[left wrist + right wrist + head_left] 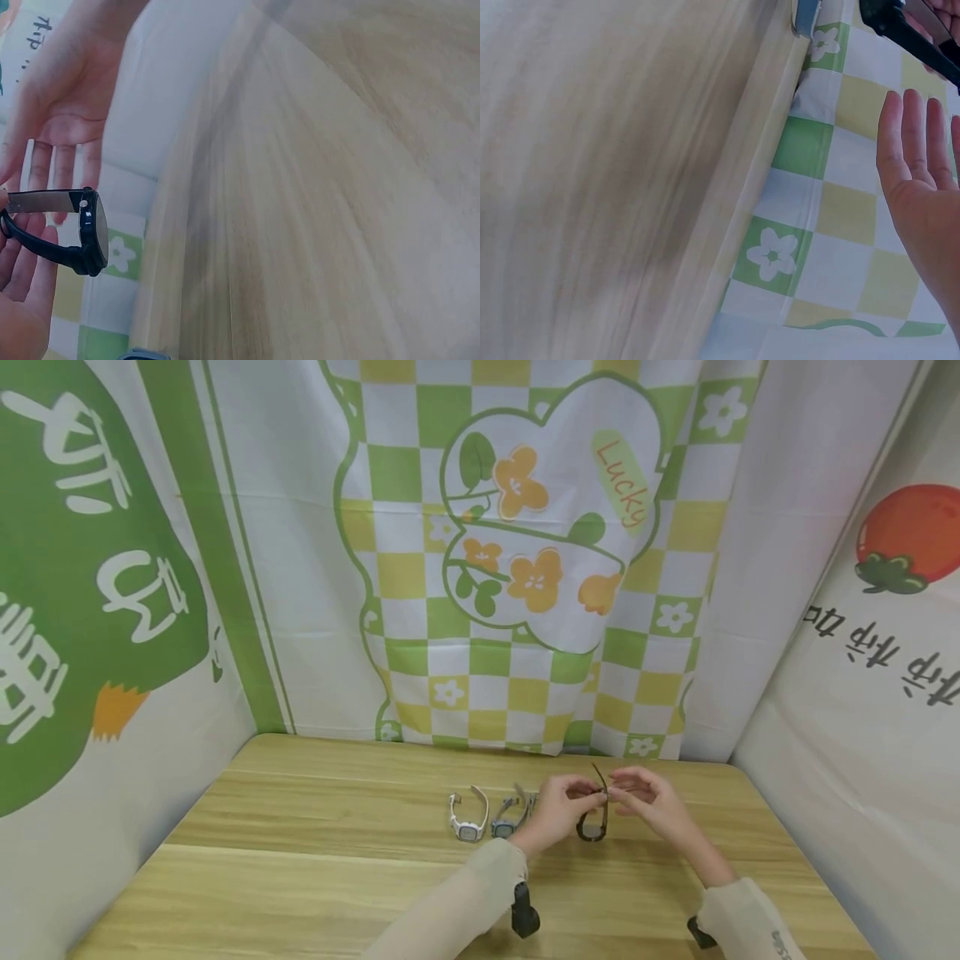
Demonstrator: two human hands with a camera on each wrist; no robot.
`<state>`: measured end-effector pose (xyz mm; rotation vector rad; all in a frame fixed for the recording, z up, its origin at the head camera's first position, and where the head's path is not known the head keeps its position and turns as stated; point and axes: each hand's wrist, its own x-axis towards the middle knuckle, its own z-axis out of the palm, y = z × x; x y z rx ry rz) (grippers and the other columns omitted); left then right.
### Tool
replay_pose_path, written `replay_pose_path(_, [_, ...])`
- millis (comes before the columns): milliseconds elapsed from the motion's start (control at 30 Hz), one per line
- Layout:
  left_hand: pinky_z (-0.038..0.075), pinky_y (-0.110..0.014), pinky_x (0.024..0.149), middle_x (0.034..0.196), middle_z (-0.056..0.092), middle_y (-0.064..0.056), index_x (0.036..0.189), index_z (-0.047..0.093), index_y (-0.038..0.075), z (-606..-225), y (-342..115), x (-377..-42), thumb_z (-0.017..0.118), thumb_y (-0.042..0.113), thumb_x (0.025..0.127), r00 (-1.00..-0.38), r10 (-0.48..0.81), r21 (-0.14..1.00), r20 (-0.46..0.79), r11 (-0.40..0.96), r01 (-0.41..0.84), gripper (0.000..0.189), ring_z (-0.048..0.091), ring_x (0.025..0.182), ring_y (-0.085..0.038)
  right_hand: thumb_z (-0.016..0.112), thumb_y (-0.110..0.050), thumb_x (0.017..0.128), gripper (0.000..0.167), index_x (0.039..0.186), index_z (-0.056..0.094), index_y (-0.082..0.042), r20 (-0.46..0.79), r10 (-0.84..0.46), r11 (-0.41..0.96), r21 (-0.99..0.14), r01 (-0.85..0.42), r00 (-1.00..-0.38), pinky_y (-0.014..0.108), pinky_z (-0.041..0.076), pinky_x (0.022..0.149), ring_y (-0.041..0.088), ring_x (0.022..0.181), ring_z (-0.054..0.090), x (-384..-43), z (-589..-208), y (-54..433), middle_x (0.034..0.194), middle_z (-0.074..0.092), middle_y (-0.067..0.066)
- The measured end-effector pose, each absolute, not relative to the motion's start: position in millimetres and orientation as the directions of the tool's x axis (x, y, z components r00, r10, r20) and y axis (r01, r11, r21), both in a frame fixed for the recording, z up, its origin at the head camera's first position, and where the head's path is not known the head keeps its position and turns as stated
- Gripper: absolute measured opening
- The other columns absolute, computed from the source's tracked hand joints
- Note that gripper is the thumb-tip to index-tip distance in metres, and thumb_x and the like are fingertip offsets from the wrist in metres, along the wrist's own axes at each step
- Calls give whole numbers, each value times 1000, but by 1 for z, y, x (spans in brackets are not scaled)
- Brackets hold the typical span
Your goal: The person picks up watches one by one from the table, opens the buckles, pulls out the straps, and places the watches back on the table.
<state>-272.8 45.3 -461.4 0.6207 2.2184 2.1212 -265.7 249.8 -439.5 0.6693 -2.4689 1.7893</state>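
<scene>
A black wristwatch (591,837) hangs face down from between both hands, above the right half of the table. My left hand (557,810) pinches its strap near the ends. From the other side, the thumb and fingers of my right hand (660,802) pinch the strap too. One strap end sticks up above the fingertips. In the left wrist view the dark watch case (91,232) shows side-on, its two strap halves brought together at the fingers. The right wrist view catches part of the black strap (915,37) beyond the right hand's extended fingers (913,139).
Left of the hands, a white watch (468,832) and a grey-blue watch (504,829) stand on the wooden table (315,810). Another strap is partly hidden behind the left hand. A checkered curtain (487,693) hangs along the table's back edge.
</scene>
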Motion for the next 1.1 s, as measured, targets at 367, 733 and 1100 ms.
replay_pose_path(367, [61,-31,86,105,76,-12,112,75,-5,-464,45,-276,73,12,100,-945,240,974,222,-99,204,20,66,88,-7,65,-2,104,41,135,48,20,203,-384,239,-920,-309,-901,39,64,85,4,98,72,-264,-451,249,120,68,28])
replay_pose_path(733, [59,-28,86,109,76,-12,115,74,-5,-463,43,-277,72,13,101,-941,257,972,219,-139,188,23,67,95,-7,65,-4,104,35,130,56,18,210,-387,263,-908,-326,-898,36,64,83,8,94,73,-261,-453,246,113,70,32])
replay_pose_path(1100, [60,-29,86,112,74,-14,115,74,-3,-461,39,-274,71,12,102,-928,283,968,243,-129,214,20,67,95,-10,65,-4,104,27,122,62,16,234,-354,284,-896,-342,-905,36,64,82,8,95,72,-259,-453,246,113,71,29])
